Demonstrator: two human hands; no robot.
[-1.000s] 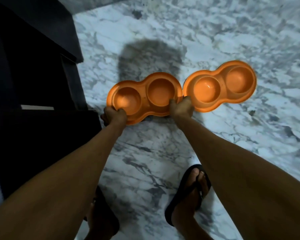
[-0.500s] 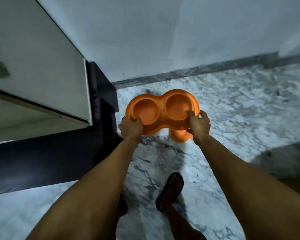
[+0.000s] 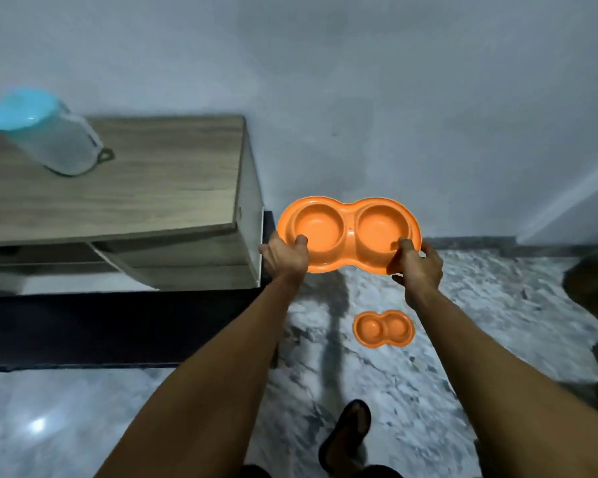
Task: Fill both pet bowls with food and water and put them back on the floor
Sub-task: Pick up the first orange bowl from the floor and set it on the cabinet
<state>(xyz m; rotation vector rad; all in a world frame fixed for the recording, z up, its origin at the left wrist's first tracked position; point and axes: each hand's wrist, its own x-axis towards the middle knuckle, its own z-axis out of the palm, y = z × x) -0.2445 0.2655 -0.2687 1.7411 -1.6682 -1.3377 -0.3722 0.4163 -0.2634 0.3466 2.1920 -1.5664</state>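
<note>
While held level above the veined marble floor [image 3: 480,322], bowl [image 3: 349,232]: smooth orange plastic, two round wells, peanut-shaped rim.
Left hand [image 3: 285,258]: grips its left end, thumb over rim.
Right hand [image 3: 416,267]: grips its right end.
Second bowl [image 3: 383,328]: same shape, on the floor below.

Two orange double bowls: the held bowl [image 3: 350,233] is just right of the table [image 3: 145,188], and the floor bowl [image 3: 383,328] lies further right of the table and below it, on the marble floor [image 3: 470,339]. Each has two round wells [image 3: 320,229], four in all. Two hands grip the held bowl: the left hand [image 3: 285,257] at the end nearer the table, the right hand [image 3: 417,268] at the far end. One blue-lidded jar [image 3: 49,139] stands on the table. One sandalled foot [image 3: 347,431] shows.
</note>
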